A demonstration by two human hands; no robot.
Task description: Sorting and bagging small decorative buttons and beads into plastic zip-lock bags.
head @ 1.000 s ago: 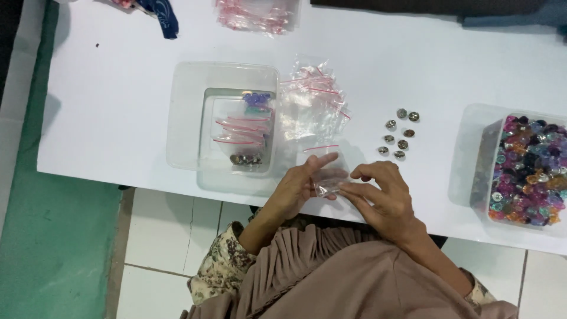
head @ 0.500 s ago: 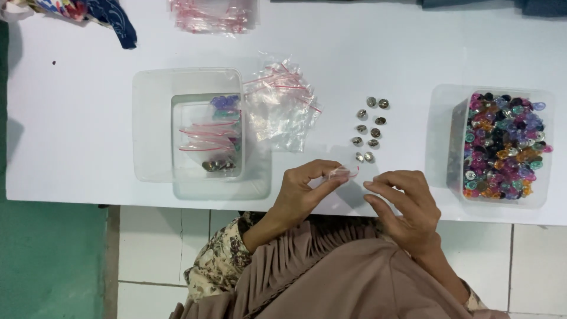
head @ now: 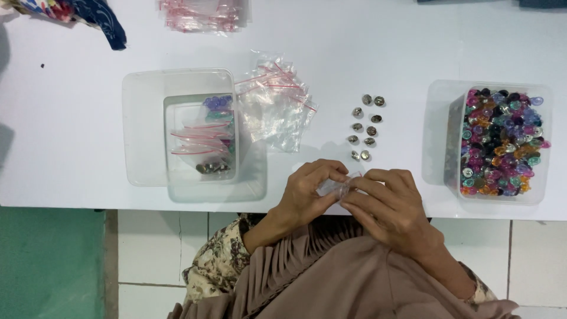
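At the table's near edge, left hand [head: 307, 192] and right hand [head: 387, 204] meet fingertip to fingertip, both pinched on a small clear bag [head: 335, 186] held between them, with metal studs [head: 365, 127] just beyond and loose bags [head: 274, 103] farther left.

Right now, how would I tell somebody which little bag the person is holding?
On the white table, look to the near edge, between the two clear tubs. The small clear zip bag sits pinched between the left hand and right hand. Unlike the loose pile of red-striped bags farther back, it is held off the table.
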